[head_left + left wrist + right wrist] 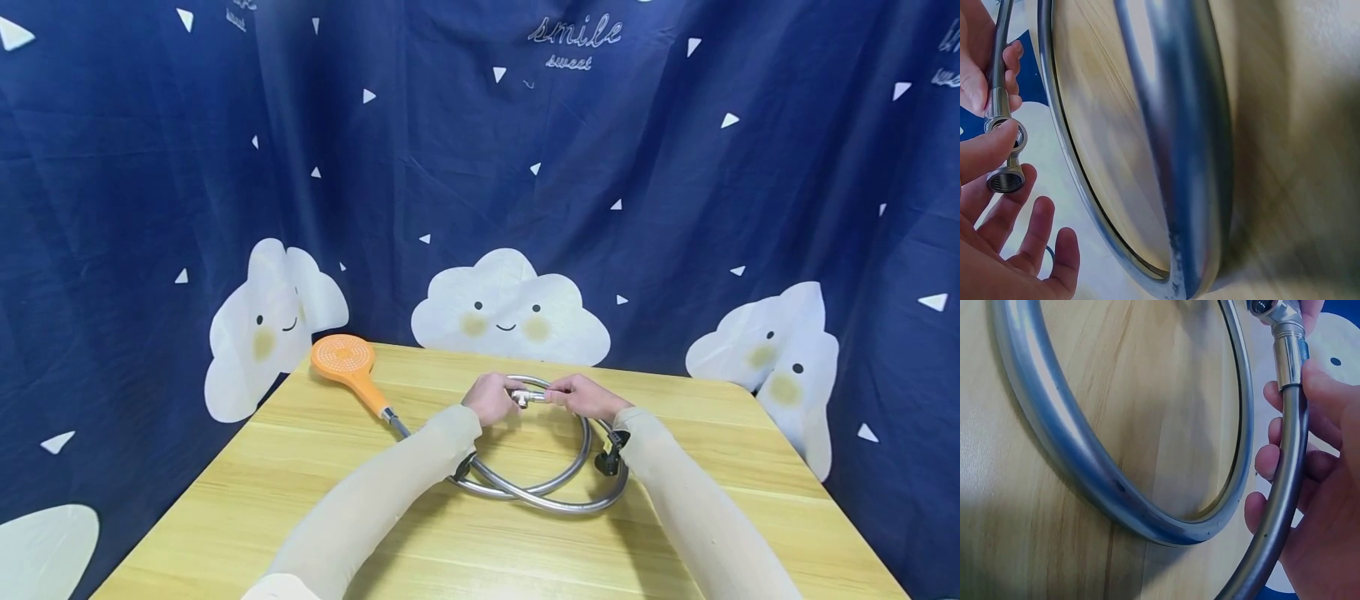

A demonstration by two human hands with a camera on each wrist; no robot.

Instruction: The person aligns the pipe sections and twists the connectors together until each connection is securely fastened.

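Observation:
My left hand (491, 398) pinches a small chrome tee fitting (522, 399) between thumb and forefinger, its other fingers spread loosely. In the left wrist view, an open threaded end of the fitting (1006, 182) faces the camera. My right hand (588, 396) curls its fingers round the end of a grey metal shower hose (1285, 469), thumb at the chrome collar (1289, 359). The collar meets the fitting in line. The hose loops over the table below both hands. An orange shower head (343, 357), face up at the far left, joins the hose at its handle.
A wooden table (480, 558) lies under everything. Dark blue curtains (465, 167) with white clouds and triangles hang close behind and at both sides. Large hose loops (570, 505) lie between the forearms, and a black wrist device (611, 454) sits by the right sleeve.

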